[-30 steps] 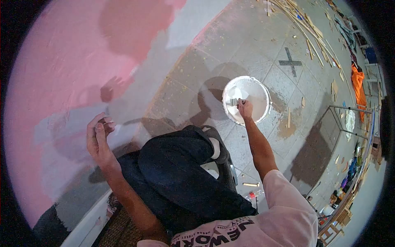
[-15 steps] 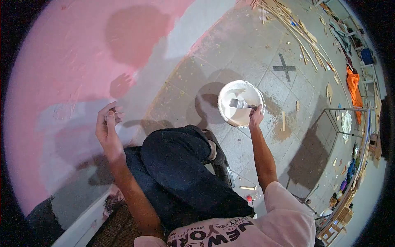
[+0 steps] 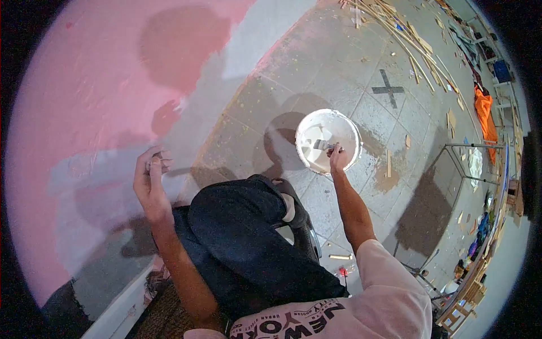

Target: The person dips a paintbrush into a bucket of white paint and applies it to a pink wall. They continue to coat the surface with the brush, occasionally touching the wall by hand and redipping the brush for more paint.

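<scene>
My right hand is closed round the handle of a flat paintbrush, whose head points left inside a white bucket. White paint coats the inner wall and lies in the bucket. Raised in front of the wall, my left hand has its fingers curled in toward the thumb; I cannot tell what is between them. Beside that hand, the pink wall carries a wide band of whitish-grey paint.
A dark tape cross marks the tiled floor beyond the bucket. Thin wooden strips lie scattered farther off. A metal frame stands at the right near an orange cloth. My bent knee is between my arms.
My right hand has moved slightly left and over the bucket, taking the brush lower into it. The left hand keeps nearly the same place and curled pose.
</scene>
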